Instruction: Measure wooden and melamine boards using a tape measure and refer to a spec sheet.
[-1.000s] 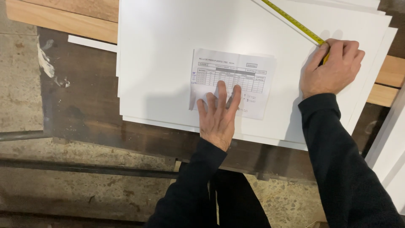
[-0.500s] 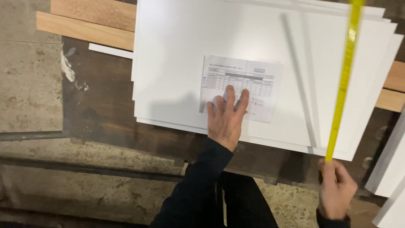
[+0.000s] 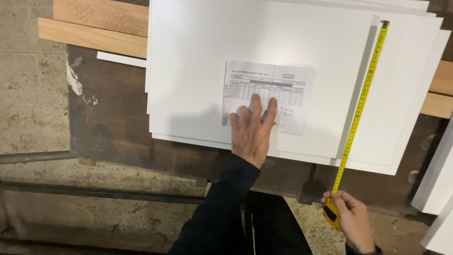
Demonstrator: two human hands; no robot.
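Note:
My left hand lies flat, fingers spread, on a printed paper sheet with a table. The sheet rests on a stack of white boards on a dark workbench. My right hand is below the bench's near edge, gripping a yellow tape measure case. Its yellow blade runs up across the right part of the white boards, with the hook end near the far edge.
Two wooden planks lie at the far left under the boards, and more wood shows at the right. White panels lean at the right. A metal bar and concrete floor lie left and below.
My right hand pulled back from the far right of the boards to below the bench edge, extending the tape blade across the boards. My left hand stayed on the paper.

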